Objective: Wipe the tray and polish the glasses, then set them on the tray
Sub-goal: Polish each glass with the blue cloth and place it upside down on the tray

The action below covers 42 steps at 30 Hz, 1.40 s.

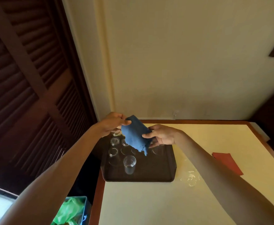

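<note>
Two hands, one cloth, held in the air.

Left hand (112, 123): fingers (126, 122) pinch the upper corner of the blue cloth (135, 135).
Right hand (163, 135): thumb and fingers are closed on the cloth's opposite edge. The loose end hangs below both grips.

Tray (149, 175): dark, directly beneath the fingers, on the worktop (149, 202).
Glasses (129, 163): we count at least six upright on the tray, below the fingers and a little nearer us.
Lone glass (191, 178): clear, apparently on the worktop off the tray, below and to the right of the right fingers.

Risks, in our judgement:
- The hanging end of the cloth is close over the rims. A low pass could snag one glass and tip it into its neighbours, which stand close together.
- The lone glass is nearly invisible against the pale worktop and lies beside the right forearm. A careless reach could knock it.

Not legible:
- the glasses behind the cloth and under the right hand, so our count is a minimum;
- whether the right fingers also hold a glass inside the cloth;
- whether the lone glass is one piece or two;
- the tray's far edge, hidden by the hands.
</note>
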Available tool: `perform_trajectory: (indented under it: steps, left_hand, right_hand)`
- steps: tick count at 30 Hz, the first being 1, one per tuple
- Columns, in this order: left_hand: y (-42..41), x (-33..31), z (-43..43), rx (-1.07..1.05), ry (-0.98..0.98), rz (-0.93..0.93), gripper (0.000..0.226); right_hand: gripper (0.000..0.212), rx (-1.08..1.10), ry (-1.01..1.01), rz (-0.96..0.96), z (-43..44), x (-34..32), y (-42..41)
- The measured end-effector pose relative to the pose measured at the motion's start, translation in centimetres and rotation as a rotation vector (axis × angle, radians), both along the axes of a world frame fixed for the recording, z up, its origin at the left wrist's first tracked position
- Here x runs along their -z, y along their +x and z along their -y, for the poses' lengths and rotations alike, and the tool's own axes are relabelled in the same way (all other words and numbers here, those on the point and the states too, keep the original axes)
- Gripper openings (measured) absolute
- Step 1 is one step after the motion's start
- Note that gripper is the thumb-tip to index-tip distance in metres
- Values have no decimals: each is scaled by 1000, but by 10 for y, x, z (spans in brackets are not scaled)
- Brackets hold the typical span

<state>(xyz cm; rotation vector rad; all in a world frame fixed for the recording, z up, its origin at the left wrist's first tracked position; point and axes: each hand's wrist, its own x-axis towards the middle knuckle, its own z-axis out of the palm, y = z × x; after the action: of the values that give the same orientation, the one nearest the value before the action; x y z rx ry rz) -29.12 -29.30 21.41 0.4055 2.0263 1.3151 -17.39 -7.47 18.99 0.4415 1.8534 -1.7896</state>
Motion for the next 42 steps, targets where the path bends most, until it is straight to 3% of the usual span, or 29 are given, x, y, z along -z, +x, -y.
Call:
perform_trajectory:
  steps: [5, 9, 10, 14, 17, 21, 24, 28, 32, 35, 39, 42]
  left_hand:
    - [-5, -12, 6, -178, 10, -134, 43]
    - [-3, -22, 9, -141, 39, -136, 34]
    - [-3, -23, 10, -103, 29, -139, 38]
    - [-4, -21, 10, 33, -128, -391, 56]
    - [-5, -22, 8, 109, -236, -612, 47]
    - [-6, -26, 8, 185, -306, -714, 32]
    - [-9, -28, 7, 191, -356, -751, 26]
    - [-13, -30, 8, 246, -378, -660, 25]
    - [-12, -18, 12, 306, -146, -413, 17]
    - [-5, -13, 8, 346, -82, -394, 22]
    - [1, 1, 5, 230, -24, -330, 28]
    - [3, 25, 14, 149, -1, -233, 21]
  right_hand:
    - [29, 264, -88, -89, 7, -13, -10]
    - [88, 345, -102, -185, 13, -19, -19]
    - [91, 307, -68, -222, 14, -19, -19]
    - [68, 99, 423, -474, 22, -17, -25]
    - [41, 11, 687, -596, 25, -13, -27]
    - [15, -45, 754, -573, 23, -15, -25]
    - [20, -93, 782, -497, 21, -19, -25]
    - [20, -177, 717, -362, 14, -20, -25]
    - [21, -230, 541, -284, 16, -20, -17]
    - [29, -254, 424, -327, 28, -16, -11]
    - [33, -181, 131, -254, 35, 17, -3]
    - [26, -185, 173, -250, 36, 32, 4]
